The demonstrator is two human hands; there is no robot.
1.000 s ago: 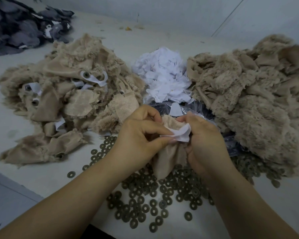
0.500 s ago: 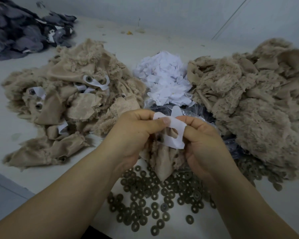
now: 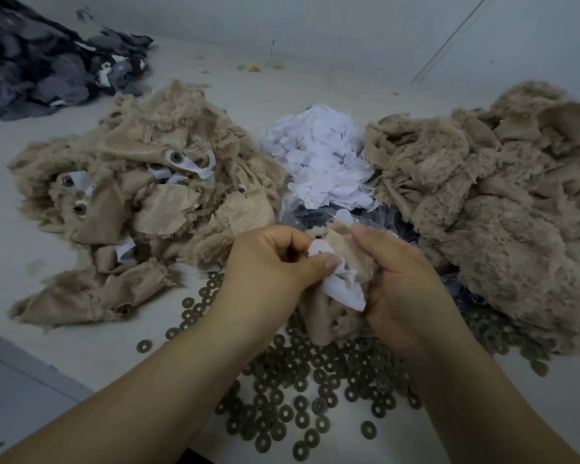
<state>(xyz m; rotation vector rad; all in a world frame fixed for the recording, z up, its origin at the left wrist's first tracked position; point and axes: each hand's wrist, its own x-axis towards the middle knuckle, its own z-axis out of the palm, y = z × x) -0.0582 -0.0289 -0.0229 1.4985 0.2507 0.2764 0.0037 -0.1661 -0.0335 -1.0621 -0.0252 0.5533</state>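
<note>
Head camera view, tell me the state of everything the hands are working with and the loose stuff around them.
left hand, pinches the white strip.
right hand, grips the plush piece.
white strip, crumpled, lying against the plush piece.
plush piece, held up, lower end hanging down.
washers, scattered loose on the table.
white scraps, heaped in a pile.

The left grip (image 3: 268, 262) pinches a white fabric patch (image 3: 344, 291) against a beige plush piece (image 3: 318, 319), which the right grip (image 3: 402, 283) holds. Under them, dark washers (image 3: 318, 376) lie scattered on the near tabletop (image 3: 31, 262). One plush pile (image 3: 141, 182) lies on the left, another plush heap (image 3: 482, 212) on the right.
</note>
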